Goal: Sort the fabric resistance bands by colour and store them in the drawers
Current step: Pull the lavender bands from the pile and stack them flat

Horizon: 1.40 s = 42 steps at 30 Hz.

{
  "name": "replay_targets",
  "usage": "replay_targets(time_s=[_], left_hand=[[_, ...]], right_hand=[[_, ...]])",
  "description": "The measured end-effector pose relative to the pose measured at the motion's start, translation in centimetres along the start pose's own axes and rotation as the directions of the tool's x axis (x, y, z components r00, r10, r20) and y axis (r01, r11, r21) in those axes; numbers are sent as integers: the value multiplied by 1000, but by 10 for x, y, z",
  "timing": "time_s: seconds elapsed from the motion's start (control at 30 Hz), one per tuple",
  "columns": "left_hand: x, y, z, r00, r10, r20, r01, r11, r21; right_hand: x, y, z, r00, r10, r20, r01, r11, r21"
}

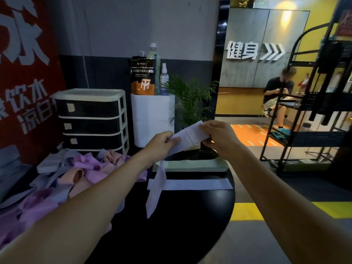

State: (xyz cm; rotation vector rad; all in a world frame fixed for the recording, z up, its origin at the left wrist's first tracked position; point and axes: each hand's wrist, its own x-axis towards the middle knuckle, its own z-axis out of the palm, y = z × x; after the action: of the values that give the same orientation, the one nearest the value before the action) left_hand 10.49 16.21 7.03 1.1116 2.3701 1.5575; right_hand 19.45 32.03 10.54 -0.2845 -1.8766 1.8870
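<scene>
A pale lavender-grey fabric band [187, 137] is lifted above the black round table [182, 221]. My left hand [162, 142] pinches it near its middle, and my right hand [217, 135] grips its upper end. The band's lower part hangs down to the tabletop. Flat on the table lies another lavender-grey band [198, 184], and behind it a stack of pale green bands [190, 165]. A loose heap of purple, pink and grey-blue bands [76, 174] covers the table's left side. The black-and-white drawer unit [91, 119] stands at the back left with its drawers closed.
A white box [152, 119] beside the drawers carries an orange-black pouch, bottles and a spray bottle. A potted palm [190, 100] stands behind the table. A black metal rack [312, 115] is at the right. A person sits in the far doorway.
</scene>
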Motion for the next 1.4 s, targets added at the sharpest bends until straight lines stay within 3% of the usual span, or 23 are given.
replay_targets(time_s=[0.2,0.4,0.57,0.77,0.93,1.13,1.4], left_hand=[[-6,-15,11,969,-79,234,69,996,48],[-13,-60,2,933,-198,301,39,885,463],[-14,-100,-19,930,-321,182,175,819,547],[-10,-125,-3,947,-307,-96,317,841,439],[-11,-135,15,907,-309,-287,398,854,336],[-14,-149,21,894,-298,-333,411,843,348],[-24,-154,28,889,-295,-350,413,845,339]], right_hand=[[6,34,-20,987,0,-162,-17,994,-104],[16,78,-55,917,7,-398,-115,962,-249],[23,123,-87,874,80,-479,-223,942,-250],[35,168,-98,878,61,-475,-271,882,-387],[35,189,-99,897,11,-443,-266,812,-519],[29,206,-98,897,-87,-435,-243,725,-645],[27,212,-96,907,-81,-414,-258,670,-696]])
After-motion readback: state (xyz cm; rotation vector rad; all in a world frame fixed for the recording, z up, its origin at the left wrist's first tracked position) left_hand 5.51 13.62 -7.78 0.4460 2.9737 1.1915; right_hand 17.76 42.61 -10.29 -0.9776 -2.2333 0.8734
